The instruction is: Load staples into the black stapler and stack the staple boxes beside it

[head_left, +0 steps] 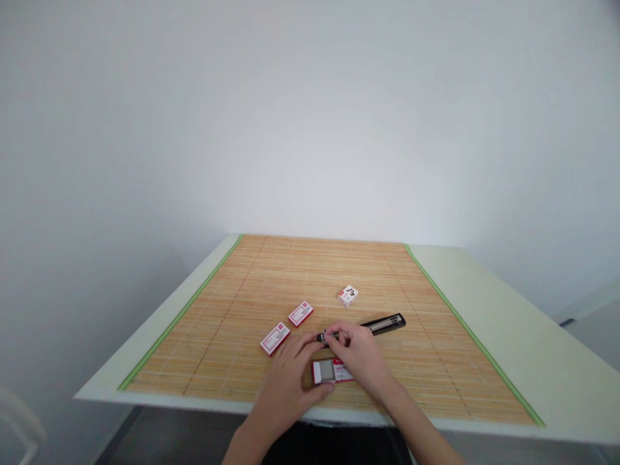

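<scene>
A black stapler [382,324] lies opened out on the mat, its long metal channel showing on the right. Fingertips of my left hand [289,368] touch the stapler's left end; its fingers are stretched and its thumb is apart, beside an opened red-and-white staple box [323,371]. My right hand [361,352] is closed in a pinch over the stapler's middle. Whatever is between those fingertips is too small to make out. The right hand and wrist cover part of the opened box, which has a grey window.
Two red-and-white boxes [275,338] [301,314] lie left of the stapler. Farther back stands a small white box [347,295] with a dark picture on it. A green-edged bamboo mat [310,265] covers the middle of the white table [489,290], against a wall.
</scene>
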`<state>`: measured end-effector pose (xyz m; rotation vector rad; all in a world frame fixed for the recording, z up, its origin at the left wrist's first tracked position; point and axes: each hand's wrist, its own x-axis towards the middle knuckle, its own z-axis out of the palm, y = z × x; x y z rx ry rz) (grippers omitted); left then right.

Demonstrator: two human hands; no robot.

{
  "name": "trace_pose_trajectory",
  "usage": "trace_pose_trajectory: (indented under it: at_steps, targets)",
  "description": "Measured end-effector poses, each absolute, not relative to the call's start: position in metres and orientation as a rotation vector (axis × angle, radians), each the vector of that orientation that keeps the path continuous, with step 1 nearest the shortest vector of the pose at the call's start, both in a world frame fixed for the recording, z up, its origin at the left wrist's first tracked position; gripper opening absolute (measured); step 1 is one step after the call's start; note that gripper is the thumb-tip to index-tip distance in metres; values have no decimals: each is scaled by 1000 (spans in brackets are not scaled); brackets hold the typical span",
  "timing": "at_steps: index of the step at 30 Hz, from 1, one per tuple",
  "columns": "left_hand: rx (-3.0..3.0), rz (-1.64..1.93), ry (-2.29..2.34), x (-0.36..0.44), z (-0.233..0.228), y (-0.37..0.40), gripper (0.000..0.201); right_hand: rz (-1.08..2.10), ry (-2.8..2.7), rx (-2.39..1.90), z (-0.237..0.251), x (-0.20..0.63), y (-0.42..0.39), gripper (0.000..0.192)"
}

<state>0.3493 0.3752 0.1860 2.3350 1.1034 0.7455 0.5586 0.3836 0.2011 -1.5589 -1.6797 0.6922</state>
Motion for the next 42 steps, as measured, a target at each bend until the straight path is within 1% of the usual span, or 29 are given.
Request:
trace_pose_trajectory:
  at_steps: [2, 6, 9, 12, 22, 30, 35, 37, 40, 42]
  targets:
    - [2316, 763, 1143, 345, 184, 374, 64, 627, -1746, -1580, 212, 561, 377, 18]
    - [2324, 747, 1183, 339, 184, 372, 45, 575, -2045, -1571, 234, 561, 361, 9]
    - [2314, 731, 1194, 339, 186, 373, 35, 556, -2208, -1579, 238, 555, 355, 9]
    - [2288, 725, 1208, 340, 186, 375, 31, 527, -2295, -1626, 235, 548, 355, 8]
    - [2257, 711, 1199, 338, 182, 375, 31, 534, -2445, -1734, 247, 545, 363, 16]
    - [2265, 725, 1203, 340, 187, 375, 30, 542, -2449, -1795, 244, 542, 363, 17]
    - [2268, 672, 1226, 341, 191, 374, 29, 636, -2346, -1703, 244, 557, 361, 12]
    - [2263, 664, 1221, 341, 192, 374, 28, 642, -2261, -1724, 242, 570, 357, 18]
    - [2252, 667, 1221, 341, 192, 375, 29, 642, -2171, -1816, 238, 594, 348, 36]
    - [2245, 660, 1217, 341, 193, 375, 29, 658, -2157, -1849, 235, 607, 342, 38]
